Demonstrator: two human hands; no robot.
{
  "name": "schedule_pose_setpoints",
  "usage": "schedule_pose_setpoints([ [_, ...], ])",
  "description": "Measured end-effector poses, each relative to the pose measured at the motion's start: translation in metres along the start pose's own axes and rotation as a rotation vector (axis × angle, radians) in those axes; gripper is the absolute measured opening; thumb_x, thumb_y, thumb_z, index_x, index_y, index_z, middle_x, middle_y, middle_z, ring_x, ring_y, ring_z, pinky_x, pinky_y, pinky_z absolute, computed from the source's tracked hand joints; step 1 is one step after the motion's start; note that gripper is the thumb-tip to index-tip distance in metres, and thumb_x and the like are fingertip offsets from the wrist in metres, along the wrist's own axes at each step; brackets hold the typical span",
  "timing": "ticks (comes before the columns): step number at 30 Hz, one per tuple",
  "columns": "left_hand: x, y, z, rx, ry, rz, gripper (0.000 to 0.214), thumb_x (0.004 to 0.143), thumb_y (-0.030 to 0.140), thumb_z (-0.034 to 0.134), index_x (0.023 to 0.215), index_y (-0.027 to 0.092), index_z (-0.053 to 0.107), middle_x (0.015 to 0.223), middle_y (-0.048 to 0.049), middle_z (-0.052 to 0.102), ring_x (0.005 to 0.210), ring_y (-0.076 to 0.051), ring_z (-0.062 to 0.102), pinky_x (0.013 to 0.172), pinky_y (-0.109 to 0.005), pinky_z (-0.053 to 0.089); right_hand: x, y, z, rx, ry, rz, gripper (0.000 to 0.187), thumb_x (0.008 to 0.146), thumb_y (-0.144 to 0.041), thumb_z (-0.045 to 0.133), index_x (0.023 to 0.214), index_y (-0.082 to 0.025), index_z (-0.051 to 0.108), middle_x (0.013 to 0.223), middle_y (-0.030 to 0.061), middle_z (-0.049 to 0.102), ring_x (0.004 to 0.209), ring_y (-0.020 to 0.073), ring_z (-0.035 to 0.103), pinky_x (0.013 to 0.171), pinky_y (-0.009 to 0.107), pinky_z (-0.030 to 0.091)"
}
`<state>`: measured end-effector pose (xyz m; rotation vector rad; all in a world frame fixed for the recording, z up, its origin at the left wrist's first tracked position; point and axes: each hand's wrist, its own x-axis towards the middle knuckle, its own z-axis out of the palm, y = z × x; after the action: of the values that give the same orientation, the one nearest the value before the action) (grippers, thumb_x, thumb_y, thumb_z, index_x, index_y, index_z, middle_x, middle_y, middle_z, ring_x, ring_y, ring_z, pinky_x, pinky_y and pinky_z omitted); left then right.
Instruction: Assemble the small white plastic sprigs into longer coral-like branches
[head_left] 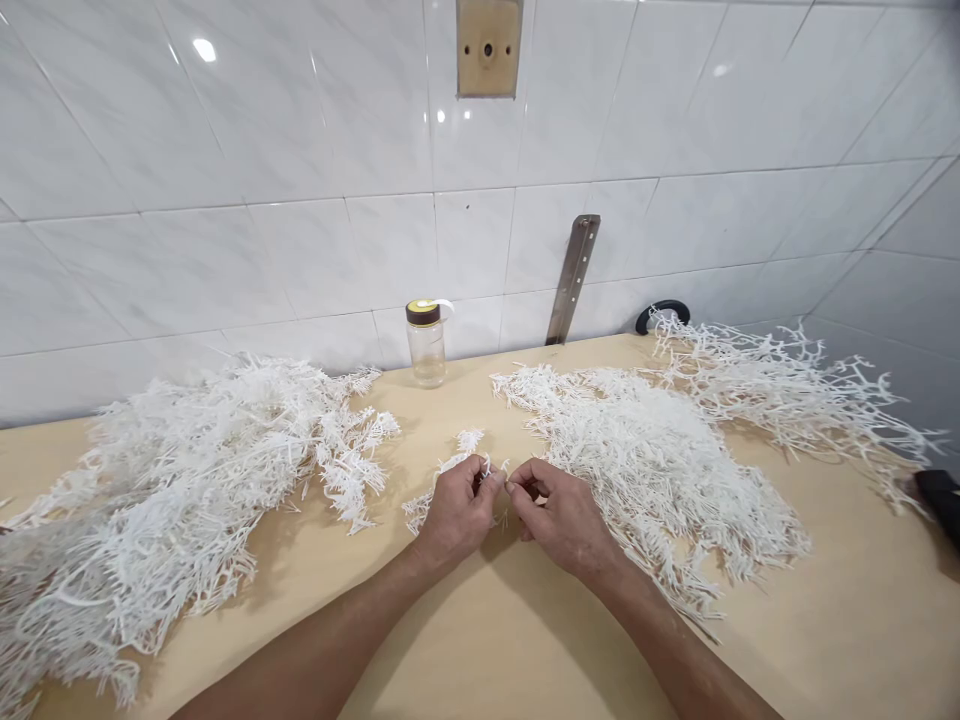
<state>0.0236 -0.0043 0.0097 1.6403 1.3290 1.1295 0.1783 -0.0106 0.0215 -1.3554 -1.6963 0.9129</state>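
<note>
My left hand (457, 508) is closed in a pinch on a small white plastic sprig (487, 464), its tips poking out above the thumb. Close beside it, my right hand (564, 515) pinches thumb to forefinger on what looks like a thin white strand (505, 466); the fingers mostly hide it. Behind the left hand lies a small cluster of frilly white sprigs (468, 441). A large heap of similar frilly sprigs (217, 450) spreads to the left. Just right of my right hand is a flat pile of thin white strands (660, 460).
Longer, bare white branches (787, 390) lie at the back right near a black ring (665, 314). A clear bottle (427, 350) with a yellow-and-black lid stands by the tiled wall. A metal strip (574, 280) leans there. A black object (939, 502) sits at the right edge.
</note>
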Motion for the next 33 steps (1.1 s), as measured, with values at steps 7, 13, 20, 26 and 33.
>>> schedule_pose_setpoints([
  [7,-0.005,-0.001,0.006,0.048,0.073,0.072,0.028,0.089,0.035,0.051,0.067,0.02,0.04,0.062,0.0045,0.039,0.059,-0.012,0.037,0.057,-0.025,0.031,0.005,0.004,0.006,0.184,-0.094,0.272,0.01,0.078,-0.024,0.052,0.069,-0.022,0.053,0.052,-0.0031,0.061,0.042,0.0163,0.062,0.044,0.026,0.048],
  [13,-0.001,0.004,0.001,-0.117,0.074,0.05,0.033,0.088,0.044,0.055,0.068,0.02,0.043,0.061,0.0053,0.038,0.056,-0.01,0.036,0.054,-0.023,0.033,0.009,0.018,-0.006,-0.055,0.185,0.21,0.008,0.078,-0.025,0.058,0.073,-0.021,0.053,0.054,-0.003,0.062,0.043,0.0162,0.062,0.047,0.027,0.047],
  [20,0.001,-0.003,0.001,-0.314,-0.005,-0.095,0.041,0.083,0.055,0.062,0.069,0.018,0.052,0.057,0.004,0.048,0.05,-0.009,0.044,0.048,-0.021,0.037,0.009,0.016,-0.004,0.467,-0.059,0.189,0.03,0.08,-0.044,0.069,0.089,-0.019,0.058,0.058,-0.0042,0.061,0.042,0.0134,0.058,0.043,0.027,0.05],
  [26,0.001,-0.002,0.0,-0.309,-0.002,-0.115,0.038,0.084,0.052,0.063,0.07,0.017,0.055,0.056,0.0031,0.05,0.049,-0.009,0.046,0.047,-0.021,0.039,0.005,0.012,-0.003,0.451,-0.219,0.193,0.036,0.084,-0.05,0.066,0.097,-0.017,0.066,0.061,-0.0019,0.065,0.047,0.0124,0.062,0.046,0.023,0.048],
  [33,0.003,-0.002,0.001,-0.313,0.028,-0.114,0.035,0.083,0.05,0.063,0.07,0.018,0.055,0.055,0.004,0.051,0.048,-0.009,0.045,0.047,-0.021,0.039,0.004,0.013,0.003,0.431,-0.22,0.219,0.035,0.083,-0.051,0.066,0.09,-0.017,0.065,0.059,-0.0023,0.064,0.045,0.0117,0.06,0.044,0.022,0.046],
])
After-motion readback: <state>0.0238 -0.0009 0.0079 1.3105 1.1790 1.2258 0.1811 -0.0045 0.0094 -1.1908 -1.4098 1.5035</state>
